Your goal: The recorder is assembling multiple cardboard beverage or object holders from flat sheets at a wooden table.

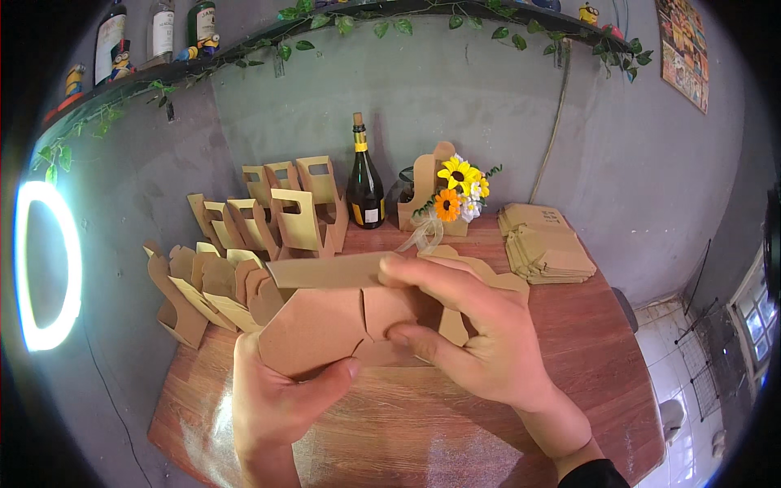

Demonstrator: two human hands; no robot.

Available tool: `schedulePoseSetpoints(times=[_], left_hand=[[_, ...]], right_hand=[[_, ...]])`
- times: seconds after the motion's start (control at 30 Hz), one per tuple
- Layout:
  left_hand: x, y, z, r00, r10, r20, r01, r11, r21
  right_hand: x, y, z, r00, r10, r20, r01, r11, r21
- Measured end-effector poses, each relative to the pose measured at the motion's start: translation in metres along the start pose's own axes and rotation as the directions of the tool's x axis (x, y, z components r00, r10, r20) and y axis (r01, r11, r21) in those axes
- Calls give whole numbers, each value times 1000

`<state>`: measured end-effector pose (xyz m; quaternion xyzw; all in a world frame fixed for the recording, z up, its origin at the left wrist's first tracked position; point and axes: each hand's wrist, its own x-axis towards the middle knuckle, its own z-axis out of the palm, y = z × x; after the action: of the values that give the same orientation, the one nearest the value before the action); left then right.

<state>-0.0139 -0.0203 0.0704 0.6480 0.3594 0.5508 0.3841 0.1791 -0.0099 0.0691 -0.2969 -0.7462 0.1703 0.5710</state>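
Both my hands hold a partly folded brown cardboard carrier [313, 332] above the near middle of the wooden table. My left hand [281, 398] grips its lower left side, thumb against the flap and the other fingers hidden behind. On the right, my right hand [480, 333] pinches the carton, its index finger along the top panel and its thumb on the inner flap. A slit runs between two flaps facing me. Partly hidden behind my right hand, flat cut cardboard [504, 281] with curved edges lies on the table.
Several folded carriers with handles [297, 220] stand back left, with lower curved ones [224, 281] before them. A dark corked bottle [366, 183] and artificial flowers [460, 183] by a carrier stand at the back. Flat cardboard is stacked [549, 248] right on the wooden table [366, 431].
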Motion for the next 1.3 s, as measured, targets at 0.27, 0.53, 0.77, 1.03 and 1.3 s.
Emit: schedulePoseSetpoints(times=[0.27,0.53,0.77,1.03,1.3], left_hand=[[-1,-2,13,966,248,-69,-202,896,396],[-1,-12,5,974,-20,227,169,730,-662],[-11,-30,31,985,-130,117,172,843,-510],[-14,-50,44,953,228,201,-215,973,-86],[-8,-54,42,953,232,196,-261,955,138]], right_hand=[[-2,16,16,988,-149,-49,130,950,-283],[4,33,21,951,-309,-21,303,942,-148],[-4,45,34,962,-272,7,272,960,-62],[-16,41,44,991,-107,-85,134,873,469],[-25,46,50,993,-80,87,45,938,344]])
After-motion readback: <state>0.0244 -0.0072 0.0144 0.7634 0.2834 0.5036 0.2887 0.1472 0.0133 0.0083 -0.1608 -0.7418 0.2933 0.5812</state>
